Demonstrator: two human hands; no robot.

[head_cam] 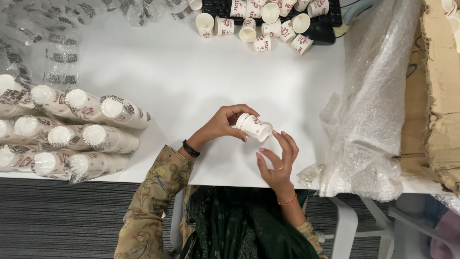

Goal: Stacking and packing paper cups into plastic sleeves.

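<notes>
My left hand (225, 122) grips a small white paper cup with red print (255, 127), held on its side just above the white table (182, 81). My right hand (278, 160) is beside it, fingers spread, with fingertips near or touching the cup's right end. Whether the right hand bears on the cup I cannot tell. A black band sits on my left wrist and a thin orange one on my right.
Wrapped sleeves of stacked cups (72, 129) lie at the left edge. Loose cups (263, 24) are scattered at the far edge over a black keyboard (330, 19). Empty clear sleeves (43, 38) lie far left. Bubble wrap (373, 105) and torn cardboard (441, 86) fill the right.
</notes>
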